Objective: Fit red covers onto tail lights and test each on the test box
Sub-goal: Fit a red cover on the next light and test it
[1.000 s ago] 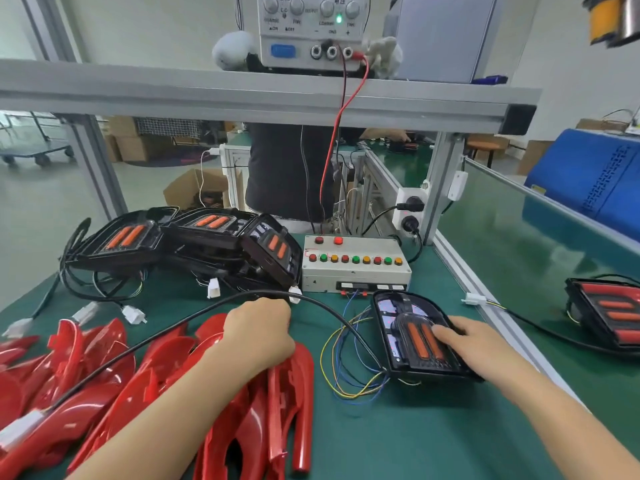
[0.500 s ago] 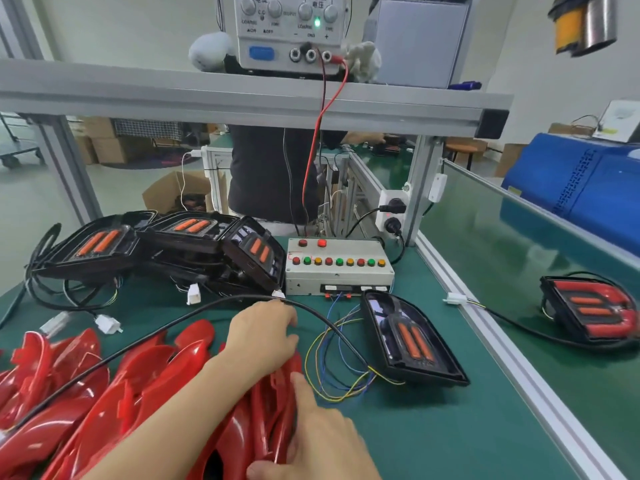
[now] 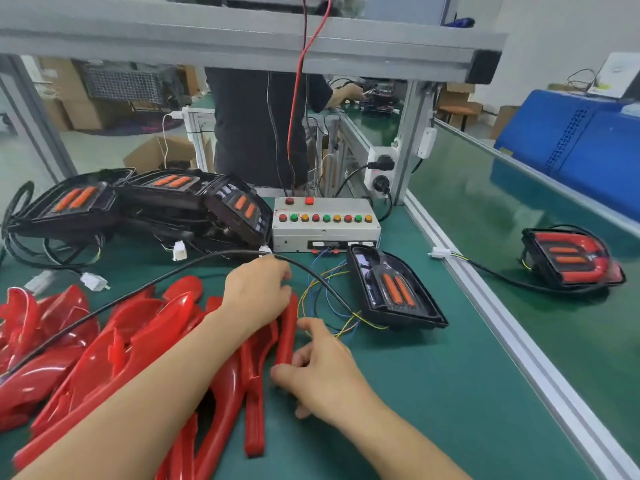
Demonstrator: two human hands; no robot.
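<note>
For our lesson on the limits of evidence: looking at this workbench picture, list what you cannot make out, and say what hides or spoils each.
Head view only:
1. Left hand fingertips: curled behind the knuckles on the glossy red plastic covers; the grip cannot be judged.
2. Grey metal test box button labels: too small to read.
3. Power unit feeding the thin red wire: cut off by the top edge.
4. Black tail light with red cover fitted, far right: blurred details.

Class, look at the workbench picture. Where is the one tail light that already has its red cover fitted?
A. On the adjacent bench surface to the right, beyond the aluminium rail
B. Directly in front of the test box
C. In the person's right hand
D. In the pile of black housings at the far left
A: the covered tail light lies alone right of the aluminium rail; the uncovered tail light sits before the test box.
</note>
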